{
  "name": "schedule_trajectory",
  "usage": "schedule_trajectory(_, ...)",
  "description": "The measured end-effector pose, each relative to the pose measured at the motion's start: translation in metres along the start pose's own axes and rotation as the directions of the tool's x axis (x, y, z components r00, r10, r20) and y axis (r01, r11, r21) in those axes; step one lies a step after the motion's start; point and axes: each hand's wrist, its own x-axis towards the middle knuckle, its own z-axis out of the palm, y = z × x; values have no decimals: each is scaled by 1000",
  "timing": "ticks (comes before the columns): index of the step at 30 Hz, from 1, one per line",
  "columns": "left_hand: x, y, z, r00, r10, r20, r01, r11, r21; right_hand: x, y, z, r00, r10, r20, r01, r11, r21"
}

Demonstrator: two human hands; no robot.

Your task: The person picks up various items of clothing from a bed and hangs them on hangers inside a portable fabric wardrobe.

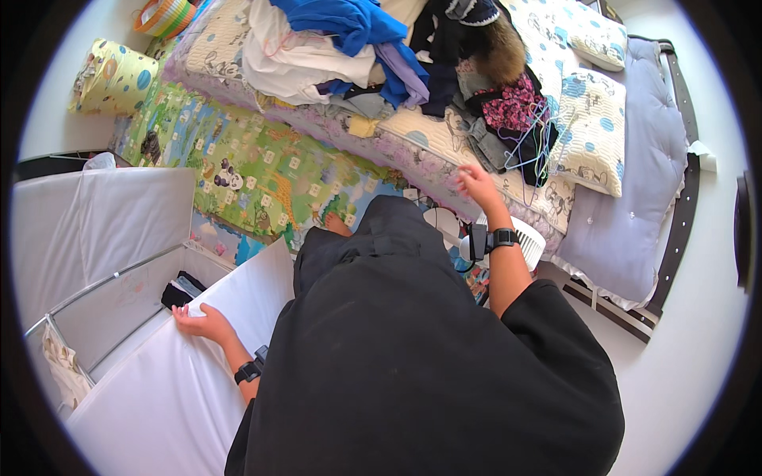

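My left hand (pixel 205 324) rests on or just over the white fabric panel (pixel 256 285) of an open storage box, with its fingers apart. Inside that box (pixel 119 297), a small stack of folded dark and blue clothes (pixel 183 290) stands by the inner wall, close to my fingertips. My right hand (pixel 479 187) hangs above the bed's front edge with loosely bent fingers and nothing visible in it. Nearest to it lie a grey denim garment (pixel 487 146) and a tangle of pastel hangers (pixel 530 149).
Piled garments, white (pixel 303 65) and blue (pixel 351 27), cover part of the mattress (pixel 428 128). Pillows (pixel 589 131) lie at the right. A white fan (pixel 524 241) stands below my right forearm. Patterned play mat (pixel 250 172) covers the floor, with a rolled mat (pixel 116 77) at the far left.
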Motion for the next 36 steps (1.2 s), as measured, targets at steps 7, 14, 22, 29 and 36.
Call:
schedule_trajectory(7, 35, -37, 38, 996, -85, 2, 83, 981, 173, 2, -79, 98, 968, 166, 186, -165, 986, -21)
schedule_trajectory(14, 62, -53, 35, 996, -89, 2, 85, 955, 284, 114, -166, 137, 970, 85, 226, -16, 956, -292)
schedule_trajectory(22, 102, -85, 20, 848, -529, -37, 529, 848, -15, 304, -307, 212, 906, -308, 292, 332, 943, -37)
schedule_trajectory(29, 105, -45, -9, 229, -927, -298, 755, 363, -547, 439, -369, 268, 990, -104, 95, 56, 912, 407)
schedule_trajectory(36, 125, -31, -20, 383, -913, -139, 754, 396, -524, 461, -395, 223, 933, -359, -12, 342, 878, 335)
